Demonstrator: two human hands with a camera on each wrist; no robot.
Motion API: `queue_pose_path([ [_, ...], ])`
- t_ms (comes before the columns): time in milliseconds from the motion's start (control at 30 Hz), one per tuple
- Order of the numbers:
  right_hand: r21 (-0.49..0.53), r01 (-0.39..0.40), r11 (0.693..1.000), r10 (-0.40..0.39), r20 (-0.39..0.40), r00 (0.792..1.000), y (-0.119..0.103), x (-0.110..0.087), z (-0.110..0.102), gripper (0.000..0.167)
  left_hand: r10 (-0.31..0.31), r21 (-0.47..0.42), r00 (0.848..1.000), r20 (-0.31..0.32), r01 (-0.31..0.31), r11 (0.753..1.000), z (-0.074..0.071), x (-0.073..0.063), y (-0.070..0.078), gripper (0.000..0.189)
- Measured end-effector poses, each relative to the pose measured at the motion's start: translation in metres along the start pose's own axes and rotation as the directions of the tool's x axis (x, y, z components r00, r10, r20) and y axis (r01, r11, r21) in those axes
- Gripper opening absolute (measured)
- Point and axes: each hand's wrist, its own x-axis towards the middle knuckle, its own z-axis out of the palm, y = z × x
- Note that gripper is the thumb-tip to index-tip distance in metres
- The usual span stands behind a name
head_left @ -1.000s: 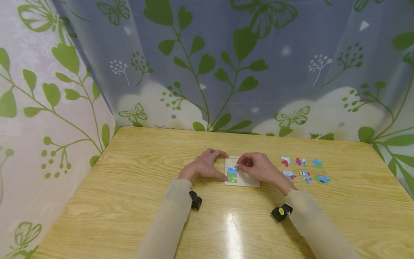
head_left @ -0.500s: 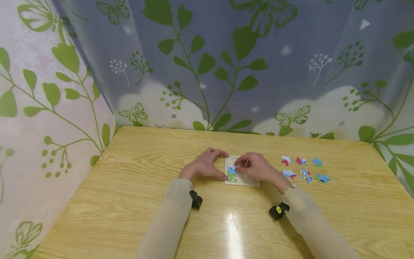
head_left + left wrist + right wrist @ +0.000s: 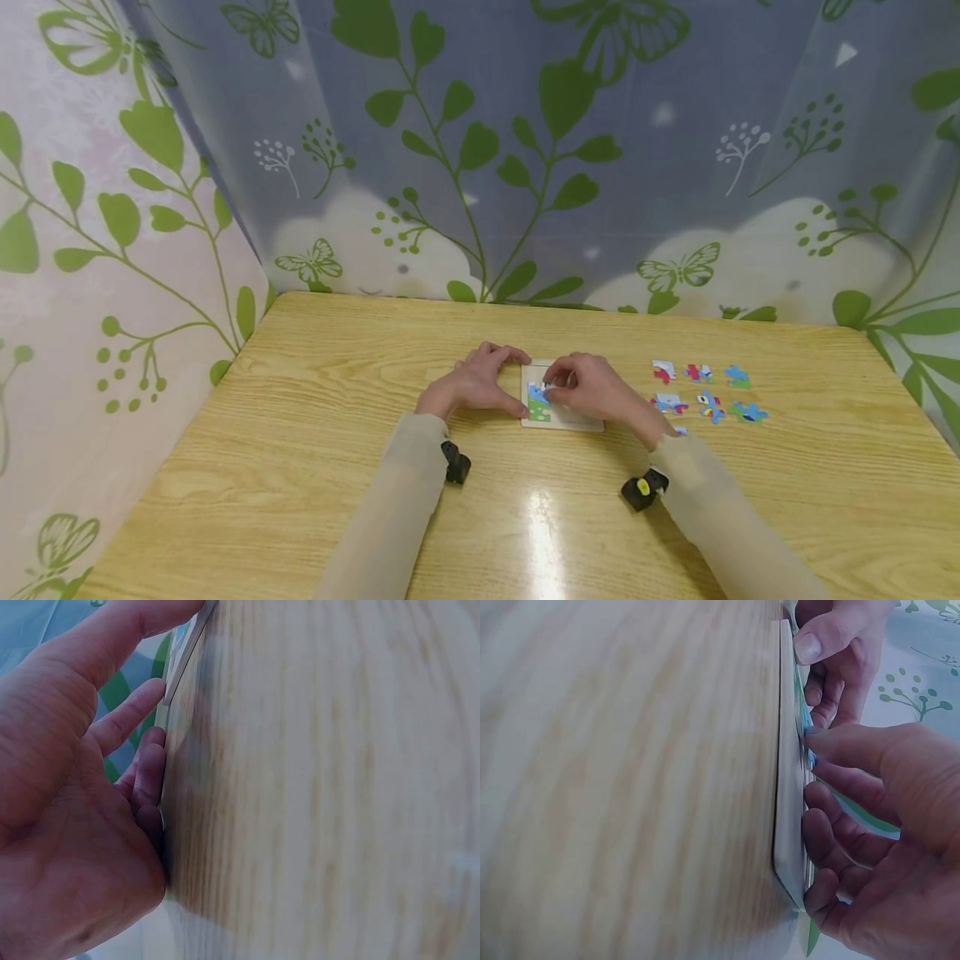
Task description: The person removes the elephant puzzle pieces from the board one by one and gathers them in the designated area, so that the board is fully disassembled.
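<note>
A small wooden puzzle tray (image 3: pixel 577 422) lies flat on the table, with joined blue and green pieces (image 3: pixel 537 411) along its left side. My left hand (image 3: pixel 476 382) spans that side, thumb at the near corner and forefinger at the far one. Its fingers are mostly straight where they touch the rim. My right hand (image 3: pixel 597 389) is over the tray and pinches a blue jigsaw piece (image 3: pixel 811 756) between thumb and forefinger, low against the pieces there. Most of that piece is hidden by the fingertips. The other right fingers are bent above the tray's bare part.
Several loose jigsaw pieces (image 3: pixel 708 407) lie in rows to the right of the tray. One more piece (image 3: pixel 681 431) shows partly beside the right wrist. The wooden table (image 3: pixel 360 358) ends at a patterned curtain (image 3: pixel 480 208) behind.
My right hand and wrist have shifted slightly left, uncovering part of a loose piece near the wrist. The pinch stays at the joined pieces. My left hand has stayed in place.
</note>
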Motion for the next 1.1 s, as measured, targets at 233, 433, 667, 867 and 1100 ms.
queue_pose_path([
  [233,0.025,0.002,1.0,-0.002,-0.012,1.0,-0.0016,-0.0027,0.0006,0.011,-0.006,-0.002,1.0,-0.002,0.006,1.0,0.001,0.0006,-0.0009,0.075],
  [433,0.048,0.003,0.999,-0.002,-0.026,1.0,-0.0004,-0.0032,0.0016,0.01,-0.005,0.01,1.0,-0.003,0.005,1.0,0.0015,0.0014,-0.0004,0.076],
  [667,0.067,-0.015,0.998,0.017,-0.03,0.999,0.0011,-0.0024,0.0026,0.01,-0.012,0.006,1.0,0.0,0.012,1.0,0.0011,0.0013,0.0009,0.075],
  [867,0.077,-0.041,0.996,0.044,-0.036,0.998,0.0005,-0.0004,0.003,0.009,-0.013,0.005,1.0,0.002,0.013,1.0,0.0015,0.0018,0.0,0.075],
  [1100,0.079,-0.078,0.994,0.081,-0.041,0.996,-0.0036,0.0009,0.0017,0.008,-0.019,0.007,1.0,-0.005,0.019,1.0,0.0015,0.0022,0.0,0.073],
])
